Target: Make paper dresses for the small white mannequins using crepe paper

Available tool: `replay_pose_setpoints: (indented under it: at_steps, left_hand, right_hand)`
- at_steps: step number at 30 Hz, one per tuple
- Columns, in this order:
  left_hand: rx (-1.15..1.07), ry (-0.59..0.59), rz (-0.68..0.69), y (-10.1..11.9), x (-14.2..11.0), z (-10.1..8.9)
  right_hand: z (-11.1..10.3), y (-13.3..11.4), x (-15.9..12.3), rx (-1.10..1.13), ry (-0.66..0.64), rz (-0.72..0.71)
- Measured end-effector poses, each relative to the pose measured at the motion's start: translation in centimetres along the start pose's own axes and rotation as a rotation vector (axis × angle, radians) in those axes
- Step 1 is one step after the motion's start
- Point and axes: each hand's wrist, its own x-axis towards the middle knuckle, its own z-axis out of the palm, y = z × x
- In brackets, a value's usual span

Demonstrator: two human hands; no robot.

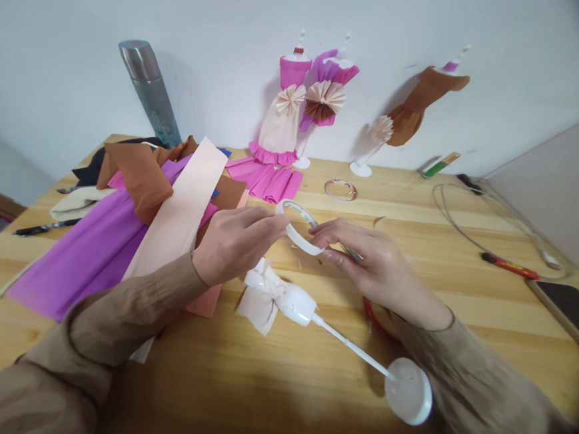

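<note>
A roll of white tape [300,238] is held up over the table between both hands. My left hand [235,239] pinches its left rim with thumb and fingers. At the right rim, the fingertips of my right hand [373,260] are closed on the tape. A grey metal piece [351,252] shows by the right fingers, and a red curved handle [376,321] is partly hidden under that hand; whether they are held or lie on the table, I cannot tell. Below the hands a small white dress-form stand [297,304] lies on its side, pale crepe paper [260,301] around its upper end.
Crepe paper sheets [86,248] pile up at left beside a leaning grey thermos [151,92]. Small dressed mannequins [282,116] stand along the wall. Another tape roll [340,190], a glue stick [441,165], a red-handled tool with cable [509,265] and a phone [572,313] lie right.
</note>
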Motion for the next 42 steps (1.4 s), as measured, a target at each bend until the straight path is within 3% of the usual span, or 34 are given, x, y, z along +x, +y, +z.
replay_pose_setpoints:
  at_steps: [4, 9, 14, 17, 20, 23, 31, 33, 35, 36, 37, 40, 42]
  left_hand:
    - [0.027, -0.067, -0.049, 0.3, -0.2, -0.1]
    - [0.03, -0.241, -0.221, 0.0, 0.0, -0.2]
    - [-0.572, -0.434, -0.415, -0.9, 0.7, -0.4]
    - [-0.929, -0.531, -0.64, -1.0, 0.8, -0.4]
    - [-1.123, -0.529, -0.899, -0.9, 0.8, -0.5]
    - [-1.258, -0.542, -1.037, -1.0, 0.9, -0.6]
    - [-1.492, -0.468, -1.179, -1.4, 0.4, 0.2]
    - [-1.513, -0.439, -1.187, -1.6, 0.3, 0.2]
    - [-1.516, -0.382, -1.204, -1.8, 0.2, 0.2]
    - [-1.517, -0.35, -1.216, -1.9, 0.2, 0.3]
    - [-1.519, -0.321, -1.23, -1.9, 0.2, 0.3]
    - [-1.534, -0.264, -1.254, -2.1, 0.2, 0.4]
    - [-1.54, -0.243, -1.253, -2.1, 0.2, 0.6]
  right_hand:
    - [0.1, 0.1, 0.1, 0.024, 0.0, 0.017]
    - [-0.1, 0.6, 0.1, 0.021, -0.012, 0.055]
    - [-0.8, 1.6, -0.1, 0.152, -0.064, 0.137]
    - [-0.9, 2.4, -0.2, 0.308, -0.056, 0.218]
    - [-0.7, 3.2, -0.2, 0.413, 0.011, 0.252]
    - [-0.5, 3.7, -0.2, 0.412, 0.088, 0.276]
    - [0.3, 4.3, -0.5, 0.591, 0.157, 0.28]
    - [-0.1, 4.5, -0.5, 0.689, 0.216, 0.272]
    - [-1.3, 4.9, -0.7, 0.645, 0.256, 0.354]
    - [-2.1, 5.1, -0.9, 0.538, 0.236, 0.431]
    - [-2.9, 5.3, -1.2, 0.379, 0.123, 0.509]
    - [-4.7, 6.1, -3.3, -0.154, -0.35, 0.623]
    - [-4.8, 6.6, -5.2, -0.438, -0.454, 0.679]
